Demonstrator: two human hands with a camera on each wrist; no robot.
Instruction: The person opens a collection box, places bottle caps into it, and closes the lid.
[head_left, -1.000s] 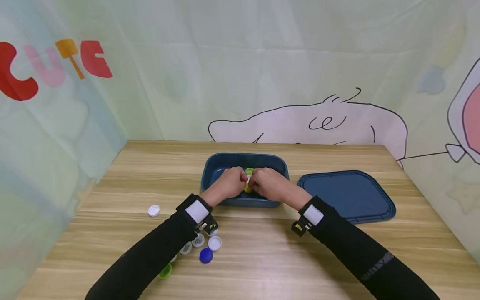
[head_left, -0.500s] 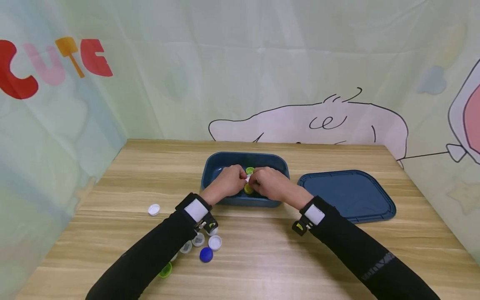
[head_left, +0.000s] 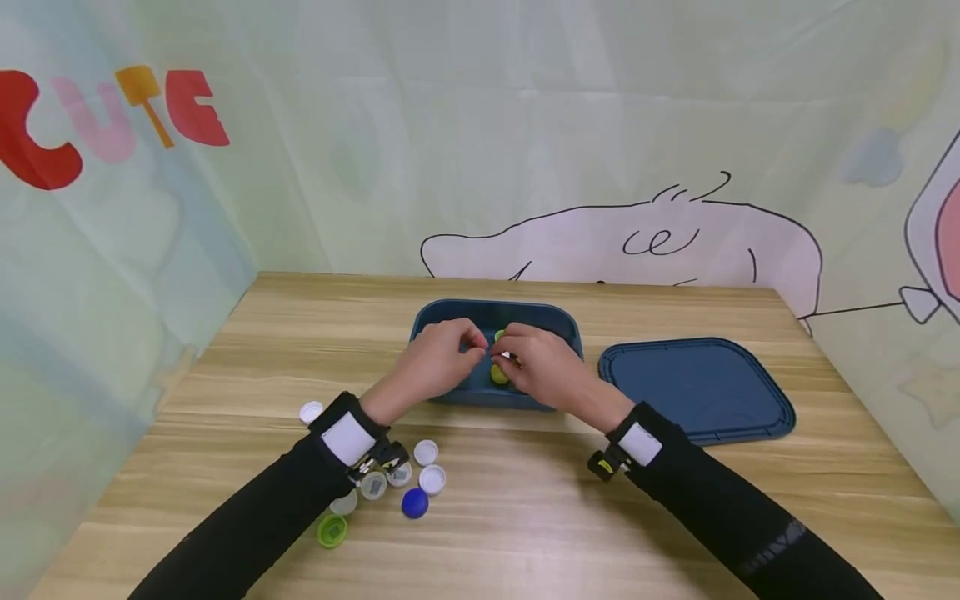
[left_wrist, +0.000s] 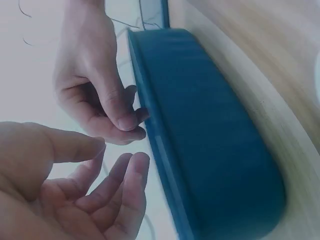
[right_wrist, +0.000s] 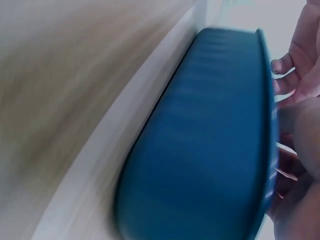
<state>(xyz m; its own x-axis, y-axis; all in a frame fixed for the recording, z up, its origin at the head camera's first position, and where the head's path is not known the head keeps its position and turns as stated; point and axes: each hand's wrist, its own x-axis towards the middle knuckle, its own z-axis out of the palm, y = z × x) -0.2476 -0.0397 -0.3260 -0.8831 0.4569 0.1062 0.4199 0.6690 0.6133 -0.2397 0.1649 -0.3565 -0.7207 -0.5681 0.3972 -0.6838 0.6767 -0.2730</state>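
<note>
A dark blue plastic box [head_left: 491, 310] stands open on the table. Inside it are a yellow bottle cap [head_left: 498, 374], a green cap [head_left: 500, 335] and a bit of white, largely covered by my right hand. My left hand [head_left: 435, 360] is above the box's left half, thumb near the index finger; in the left wrist view nothing shows between them. Over the right half, my right hand [head_left: 545, 367] has loosely bent fingers with thumb and fingertips close together. White shows between them in the head view, but the left wrist view shows no cap in them.
The box's blue lid [head_left: 697, 387] lies flat to its right. In front on the left lie several white caps [head_left: 432, 479], a blue cap [head_left: 415, 502] and a green cap [head_left: 332, 531]. One white cap [head_left: 311, 412] lies apart, beside the left cuff. A printed cloth [head_left: 480, 142] hangs behind.
My left hand has drawn back left and its fingers have come away from the right hand's. The right hand has stayed over the box, its fingers loosened. The caps inside have not visibly moved.
</note>
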